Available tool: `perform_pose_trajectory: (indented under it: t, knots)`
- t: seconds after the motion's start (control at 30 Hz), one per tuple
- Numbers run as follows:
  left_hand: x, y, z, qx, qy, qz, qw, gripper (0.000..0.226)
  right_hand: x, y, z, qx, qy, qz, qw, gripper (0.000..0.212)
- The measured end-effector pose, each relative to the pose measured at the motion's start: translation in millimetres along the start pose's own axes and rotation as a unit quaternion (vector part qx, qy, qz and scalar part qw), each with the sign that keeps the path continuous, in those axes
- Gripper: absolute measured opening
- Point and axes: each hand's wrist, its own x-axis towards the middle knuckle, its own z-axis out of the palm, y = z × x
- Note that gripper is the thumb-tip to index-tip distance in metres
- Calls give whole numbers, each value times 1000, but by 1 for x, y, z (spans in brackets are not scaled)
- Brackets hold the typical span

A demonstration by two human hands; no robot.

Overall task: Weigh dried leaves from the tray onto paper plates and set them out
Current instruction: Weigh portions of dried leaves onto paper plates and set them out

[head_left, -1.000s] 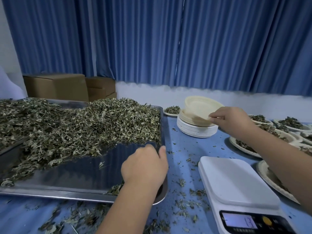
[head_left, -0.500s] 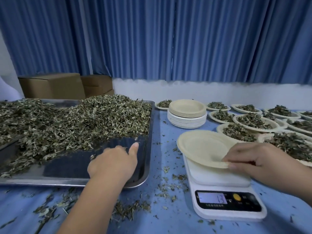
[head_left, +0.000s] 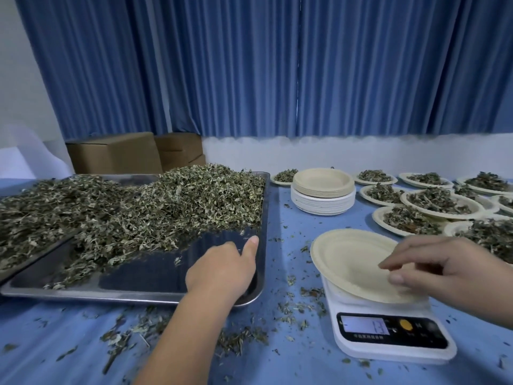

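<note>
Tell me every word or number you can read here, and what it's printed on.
"13": on the lit display of the white digital kitchen scale, digits slightly blurred.
Row of small white print under that display: too blurred to read.
Marks beside the round yellow button: too small to read.

Cardboard boxes (head_left: 113,154) stand below blue curtains (head_left: 249,65).
</note>
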Motion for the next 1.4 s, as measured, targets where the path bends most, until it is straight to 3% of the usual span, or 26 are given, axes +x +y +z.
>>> perform_pose_trajectory:
  t: [0.07, 0.2, 0.3, 0.43, 0.63, 0.77, 0.93, 1.07, 1.17, 1.27, 1.4]
  knots:
    - [-2, 1, -1, -19, 6, 11, 1000, 69, 5, -19, 7, 6, 33, -14, 999, 25]
    - [-4, 1, -3, -43, 10, 20, 999, 64, 21, -63, 37, 19, 79, -46, 996, 22]
    - [-1, -2, -5, -71, 28, 15, 997, 58, 43, -85, 78, 1, 64, -71, 995, 16]
    - [7, -12, -6, -114, 53, 22, 992, 42, 57, -96, 130, -34, 35, -79, 996, 27]
    - [56, -50, -31, -99, 83, 48, 990, 24, 60, -84, 146, -52, 7, -80, 995, 31]
    - [104, -88, -58, -8, 100, 70, 992, 41, 62, -85, 151, -64, -12, -68, 996, 31]
    - [142, -139, -81, 145, 93, -47, 984, 67, 62, -83, 148, -51, -41, -56, 996, 33]
    - [149, -165, -72, 155, 0, -114, 981, 78, 64, -84, 147, -64, -58, -47, 995, 32]
    - [150, -167, -67, 142, -19, -145, 979, 81, 65, -85, 148, -71, -66, -42, 994, 31]
    - [148, -160, -62, 77, -62, -128, 987, 84, 66, -86, 148, -68, -72, -40, 994, 32]
    - [138, -151, -60, 90, -91, -102, 986, 84, 65, -87, 148, -63, -68, -38, 995, 31]
